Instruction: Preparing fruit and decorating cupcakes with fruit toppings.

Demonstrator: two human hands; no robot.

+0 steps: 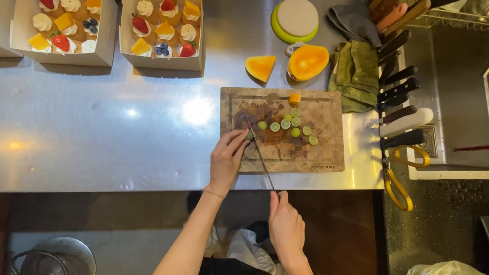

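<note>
Steel counter bears white square pastry boxes.

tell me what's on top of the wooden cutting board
On the cutting board lie halved green grapes, a small orange fruit cube and the knife blade. The left hand pins one grape, mostly covered by its fingers. The right hand holds the handle.
</note>
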